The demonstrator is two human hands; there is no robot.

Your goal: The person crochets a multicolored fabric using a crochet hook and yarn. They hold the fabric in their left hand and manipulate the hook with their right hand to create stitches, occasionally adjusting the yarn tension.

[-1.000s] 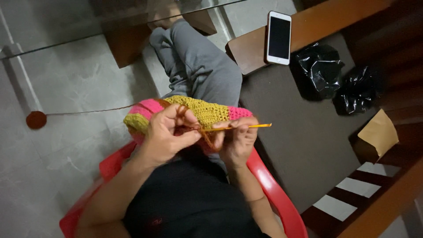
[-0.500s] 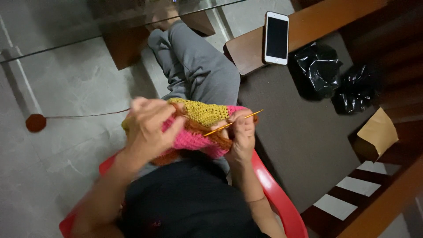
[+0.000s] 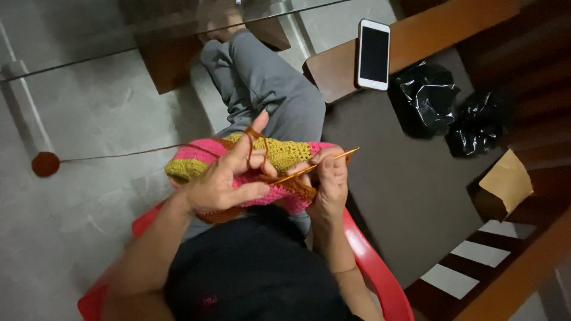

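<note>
- Since half a second ago the left hand has lifted its index finger clear of the crochet piece, and the brown yarn now loops up over that raised fingertip; the hook has levelled out a little.
- Left hand: partly closed, lower fingers and thumb pinching the pink edge of the crochet piece, index finger up and carrying the strand.
- Right hand: closed around the orange crochet hook, gripping it near the middle of the shaft.
- Long axis of the crochet hook: it runs from lower left to upper right, the free tail poking out past the right hand, the working end buried in the crochet piece between the two hands.
- Crochet piece sits in the lap on the grey trouser leg, yellow-green band above, pink below, a brown row along the near edge.
- Loop on the raised finger lies up and to the left of the hook's working end, near it; the left hand is the nearer one to that strand.
- Yarn trails left from the crochet piece to a small brown yarn ball on the floor, well apart.
- Right of the crochet piece: a white phone and two black bags.
</note>
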